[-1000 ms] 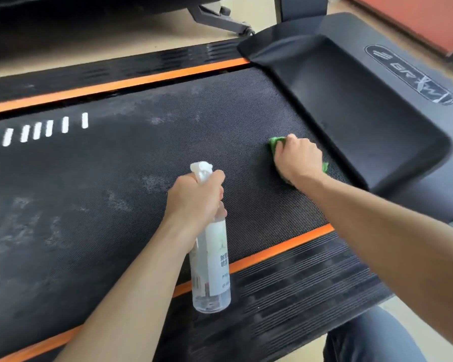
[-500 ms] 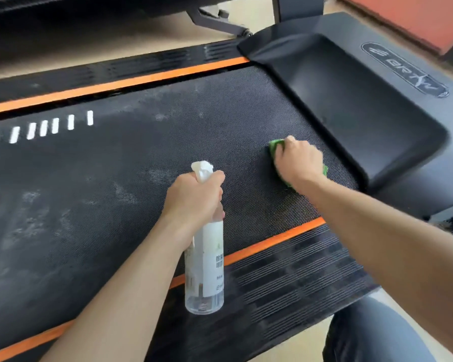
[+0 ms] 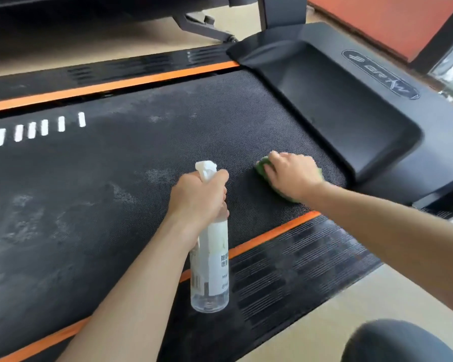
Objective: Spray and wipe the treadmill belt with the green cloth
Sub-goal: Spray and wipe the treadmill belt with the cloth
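The black treadmill belt [image 3: 120,163] runs across the view, with dusty pale patches on its left half. My left hand [image 3: 199,195] grips the neck of a clear spray bottle [image 3: 211,270] with a white nozzle, held upright above the belt's near edge. My right hand [image 3: 292,173] presses the green cloth [image 3: 260,165] flat on the belt, close to the black motor cover [image 3: 332,105]. Only the cloth's edges show around my hand.
Orange strips [image 3: 115,84] border the belt on the far and near sides, and a ribbed black side rail [image 3: 285,278] runs nearest me. White bars [image 3: 42,128] mark the belt at left. My knee [image 3: 392,343] is at lower right. A machine's frame stands beyond on the beige floor.
My right hand has slid the green cloth a little toward me along the belt near the motor cover. The left hand still holds the bottle in about the same place.
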